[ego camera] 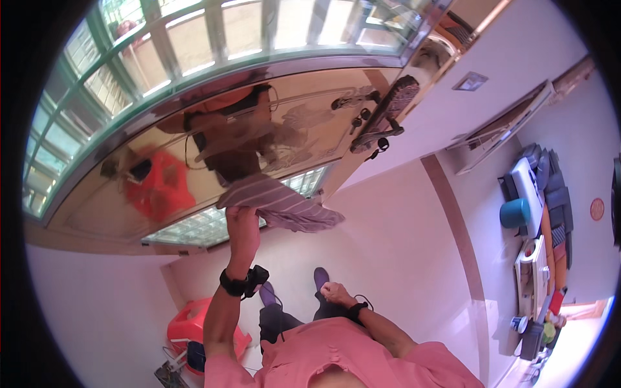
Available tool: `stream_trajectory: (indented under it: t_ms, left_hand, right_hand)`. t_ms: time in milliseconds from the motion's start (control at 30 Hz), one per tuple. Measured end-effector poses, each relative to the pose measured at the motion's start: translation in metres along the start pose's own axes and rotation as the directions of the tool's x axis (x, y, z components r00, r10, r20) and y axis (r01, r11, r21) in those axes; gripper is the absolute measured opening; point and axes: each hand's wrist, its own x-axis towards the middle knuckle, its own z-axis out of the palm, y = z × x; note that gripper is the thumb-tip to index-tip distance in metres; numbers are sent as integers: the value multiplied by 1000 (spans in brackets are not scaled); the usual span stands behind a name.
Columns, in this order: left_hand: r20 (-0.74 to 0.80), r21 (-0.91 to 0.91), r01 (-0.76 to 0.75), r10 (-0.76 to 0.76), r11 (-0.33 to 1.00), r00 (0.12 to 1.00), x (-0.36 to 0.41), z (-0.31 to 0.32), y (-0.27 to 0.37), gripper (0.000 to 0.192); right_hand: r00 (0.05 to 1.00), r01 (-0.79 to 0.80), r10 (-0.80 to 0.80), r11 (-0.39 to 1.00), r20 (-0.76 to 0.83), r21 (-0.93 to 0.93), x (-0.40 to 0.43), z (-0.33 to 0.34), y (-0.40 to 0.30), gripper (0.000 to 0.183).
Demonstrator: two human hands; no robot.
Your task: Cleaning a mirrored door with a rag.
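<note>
My left hand (244, 228) is raised in front of me and grips a mauve-grey striped cloth (296, 203), which spreads out to the right from my fingers. Behind the cloth stands a glossy, mirror-like door (97, 208); whether the cloth touches its surface I cannot tell. A dark patterned door handle plate (392, 109) runs along the door's right side, with keys (381, 147) at it. Low in front of my body, my right hand (338, 293) hangs with curled fingers, and no object shows in it.
A red plastic stool (187, 317) stands at lower left, with a dark object and cables beside it. Barred glazing (242, 29) lies above the door panel. Along the far right are a sofa (555, 189), a teal bin-like container (515, 213) and a low table (531, 281).
</note>
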Motion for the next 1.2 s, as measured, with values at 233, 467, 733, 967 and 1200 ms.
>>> stream_trajectory:
  t_ms: [233, 467, 733, 967, 1200]
  left_hand:
    - [904, 358, -553, 427, -752, 3, 23, 129, 115, 20]
    - [985, -6, -449, -82, -893, 151, 90, 125, 29, 30]
    - [991, 132, -732, 62, -669, 122, 101, 88, -36, 28]
    - [965, 202, -890, -75, -410, 253, 110, 28, -91, 27]
    - [733, 659, -707, -10, 257, 680, 82, 8, -109, 15]
  right_hand:
    - [998, -65, 62, 994, 30, 86, 5, -4, -10, 28]
    - [997, -17, 23, 996, -74, 90, 0, -5, 14, 26]
    - [985, -165, 173, 969, -28, 184, -6, -2, 16, 26]
    - [992, -103, 119, 966, -52, 237, -1, 4, 19, 26]
    - [985, -122, 155, 940, -81, 320, -2, -3, 11, 29]
